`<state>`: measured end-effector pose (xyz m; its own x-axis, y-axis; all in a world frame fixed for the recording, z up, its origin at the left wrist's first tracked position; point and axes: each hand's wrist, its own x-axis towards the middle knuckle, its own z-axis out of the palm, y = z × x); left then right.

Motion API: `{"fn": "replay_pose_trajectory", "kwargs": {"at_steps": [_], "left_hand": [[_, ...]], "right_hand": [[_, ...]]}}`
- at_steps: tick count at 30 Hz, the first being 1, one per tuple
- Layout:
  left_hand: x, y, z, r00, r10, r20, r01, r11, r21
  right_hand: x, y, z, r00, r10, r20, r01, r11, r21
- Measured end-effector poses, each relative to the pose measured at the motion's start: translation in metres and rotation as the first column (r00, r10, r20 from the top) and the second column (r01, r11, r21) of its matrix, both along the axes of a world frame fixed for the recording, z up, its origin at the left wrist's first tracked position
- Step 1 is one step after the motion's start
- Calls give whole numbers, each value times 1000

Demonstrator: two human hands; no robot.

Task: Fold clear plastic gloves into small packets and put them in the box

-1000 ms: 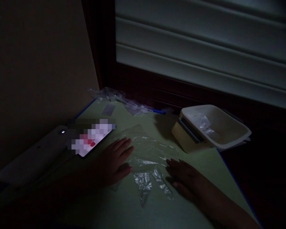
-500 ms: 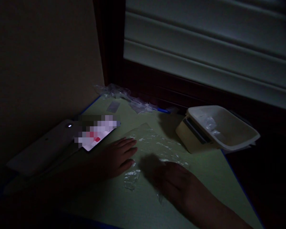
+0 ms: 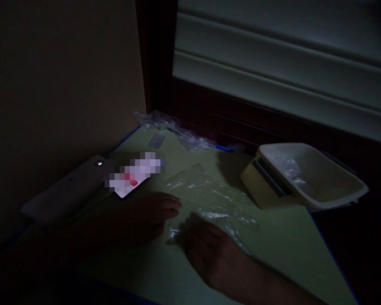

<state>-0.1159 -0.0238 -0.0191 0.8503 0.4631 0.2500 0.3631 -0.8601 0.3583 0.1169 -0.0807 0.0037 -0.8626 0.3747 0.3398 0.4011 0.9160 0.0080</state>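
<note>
A clear, crinkled plastic bag (image 3: 206, 190) lies spread on the pale green tabletop (image 3: 288, 250). My left hand (image 3: 161, 207) rests by the bag's left side, its fingers stretched out with a gap to the thumb, and nothing shows in its grasp. Over the near edge of the bag, my right hand (image 3: 212, 250) is curled, its fingertips closed at the plastic near the left corner. Shadow hides the exact contact of those fingertips.
A cream plastic bin (image 3: 266, 182) on the right holds some clear plastic. A lit phone (image 3: 127, 190) lies left, beside a long white device (image 3: 66, 186). Crumpled clear bags (image 3: 158, 120) and a blue pen-like object (image 3: 224, 148) line the back edge. The room is dim.
My right hand has moved left and toward the bag's near left corner, its fingers curling in. My left hand's spread fingers have drawn closer together. The view has shifted slightly.
</note>
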Motion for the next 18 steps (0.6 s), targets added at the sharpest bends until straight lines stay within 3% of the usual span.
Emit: {"fn": "replay_pose_trajectory", "kwargs": {"at_steps": [3,7,9,12,15,18], "left_hand": [[-6,-1,-1,988,48,144,-31,993,-112],[-2,-2,-4,981,76,180,-52,990,-135],[1,0,-4,981,75,180,-50,989,-137],[5,2,-4,979,92,183,-62,984,-165],[5,3,-3,965,136,225,-105,984,-145],[5,1,0,960,177,218,-154,981,-117]], "right_hand": [[0,4,6,978,-128,-165,76,954,-290],[3,9,13,873,-384,-301,88,730,-677],[5,11,12,820,-485,-303,88,629,-772],[5,15,7,768,-567,-298,62,529,-846],[5,18,3,737,-588,-332,31,521,-853],[7,19,3,706,-584,-400,72,621,-781]]}}
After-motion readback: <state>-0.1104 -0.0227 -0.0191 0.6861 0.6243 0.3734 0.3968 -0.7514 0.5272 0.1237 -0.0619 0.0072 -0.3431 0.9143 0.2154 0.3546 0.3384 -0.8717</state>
